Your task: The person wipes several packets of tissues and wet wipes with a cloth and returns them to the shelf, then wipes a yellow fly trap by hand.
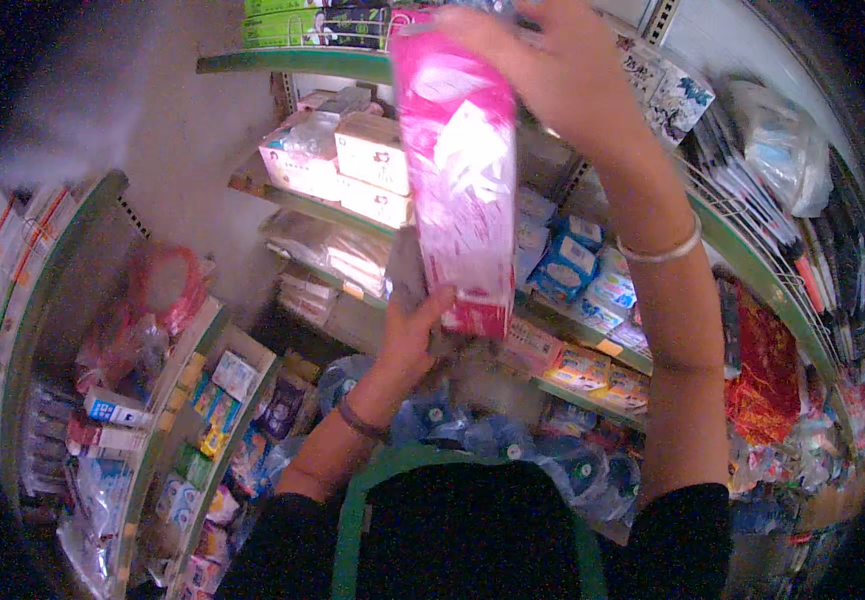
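Observation:
A long pink and white plastic-wrapped package (pixel 470 187) is held upright in front of the shelves, tilted slightly, with bright glare on its wrap. At its lower end my left hand (pixel 414 330) grips the edge, the thumb lying on the front face. Across the upper end lies my right hand (pixel 552 71), blurred, with its fingers at the top edge; their far side is hidden. Behind the package, white boxes (pixel 374 154) are stacked on a shelf (pixel 305 199).
Green-edged shelves (pixel 297 60) curve around me on several levels. Blue packs (pixel 567 259) and orange-yellow packs (pixel 590 371) fill the lower right shelves. Large clear blue bottles (pixel 440 412) stand below. A wire-railed shelf (pixel 762 247) with stacked flat goods is on the right, beside a red bag (pixel 762 375).

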Motion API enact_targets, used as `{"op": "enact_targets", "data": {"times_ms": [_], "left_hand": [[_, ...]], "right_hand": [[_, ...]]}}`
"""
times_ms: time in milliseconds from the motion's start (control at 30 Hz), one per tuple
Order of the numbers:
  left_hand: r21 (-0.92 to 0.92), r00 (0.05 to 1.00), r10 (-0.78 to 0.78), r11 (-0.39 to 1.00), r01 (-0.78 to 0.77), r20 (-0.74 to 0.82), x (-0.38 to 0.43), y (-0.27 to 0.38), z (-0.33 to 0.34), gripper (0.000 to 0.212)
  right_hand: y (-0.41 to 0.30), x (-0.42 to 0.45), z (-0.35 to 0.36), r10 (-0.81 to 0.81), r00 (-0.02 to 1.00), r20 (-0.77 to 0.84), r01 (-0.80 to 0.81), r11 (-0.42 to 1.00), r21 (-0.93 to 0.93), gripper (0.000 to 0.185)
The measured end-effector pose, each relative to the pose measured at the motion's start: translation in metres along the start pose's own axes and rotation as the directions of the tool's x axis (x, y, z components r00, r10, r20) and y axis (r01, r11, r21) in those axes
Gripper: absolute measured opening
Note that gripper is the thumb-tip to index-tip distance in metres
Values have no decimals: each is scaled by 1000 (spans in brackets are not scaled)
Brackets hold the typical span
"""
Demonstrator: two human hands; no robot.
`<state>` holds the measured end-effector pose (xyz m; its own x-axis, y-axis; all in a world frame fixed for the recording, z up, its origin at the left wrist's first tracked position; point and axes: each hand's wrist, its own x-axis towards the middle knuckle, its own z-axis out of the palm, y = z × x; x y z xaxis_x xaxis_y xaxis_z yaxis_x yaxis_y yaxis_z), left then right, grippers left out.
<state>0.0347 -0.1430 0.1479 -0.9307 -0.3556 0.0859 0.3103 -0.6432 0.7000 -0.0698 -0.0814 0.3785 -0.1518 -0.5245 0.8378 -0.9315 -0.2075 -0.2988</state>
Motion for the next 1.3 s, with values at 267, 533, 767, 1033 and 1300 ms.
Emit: {"op": "enact_targets", "data": {"times_ms": [267,533,767,1033,1300], "left_hand": [[-201,993,11,979,-35,-119,5,7,4,42],[547,995,90,836,-50,-47,-5,-3,-5,46],[563,994,-5,824,-59,110,-20,-11,-33,49],[393,989,-106,909,139,-105,-29,-41,-73,49],[289,992,-89,955,61,84,-19,-50,-102,48]], "right_hand": [[2,-158,31,335,920,203,-294,933,-208,71],[-4,-160,18,452,889,-71,-455,890,-31,61],[15,-99,-87,349,771,-532,-306,937,170,47],[83,-14,-125,353,836,-419,-294,934,202,44],[148,7,-110,371,852,-369,-294,922,251,49]]}}
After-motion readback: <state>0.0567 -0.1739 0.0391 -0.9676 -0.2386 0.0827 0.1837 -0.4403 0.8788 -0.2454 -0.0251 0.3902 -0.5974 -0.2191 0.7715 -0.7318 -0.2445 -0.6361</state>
